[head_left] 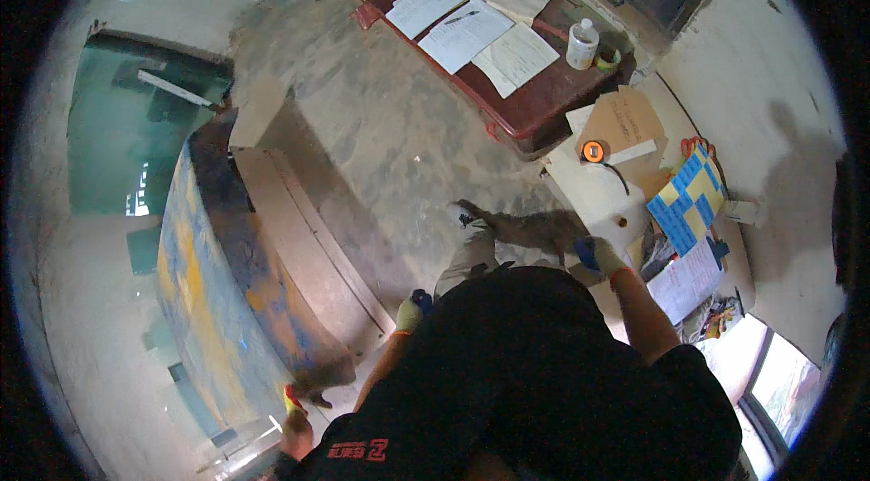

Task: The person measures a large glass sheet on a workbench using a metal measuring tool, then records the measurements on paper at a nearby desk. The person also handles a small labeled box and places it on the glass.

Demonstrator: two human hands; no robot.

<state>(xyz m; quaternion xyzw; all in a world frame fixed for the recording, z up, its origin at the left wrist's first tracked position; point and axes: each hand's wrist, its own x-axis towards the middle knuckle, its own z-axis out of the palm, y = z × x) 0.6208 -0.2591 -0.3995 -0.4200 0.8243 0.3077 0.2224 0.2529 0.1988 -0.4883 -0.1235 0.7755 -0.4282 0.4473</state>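
Note:
My left hand, in a pale work glove with blue fingertips, is low beside my leg, near the long pinkish-brown bench; its fingers are too small to read. My right hand, gloved alike, hangs at the near edge of the white-topped table; whether it holds anything is unclear. On that table an orange tape measure rests on brown cardboard. A blue-and-yellow checkered sheet and a written paper lie to the right. Between the bench and wall stands a large curved panel, stained blue and orange.
A dark red table bears papers, a pen, tape rolls and a plastic bottle. Another person's hand, with red and yellow at the fingers, is at the lower left. Green glass panes stand at the left.

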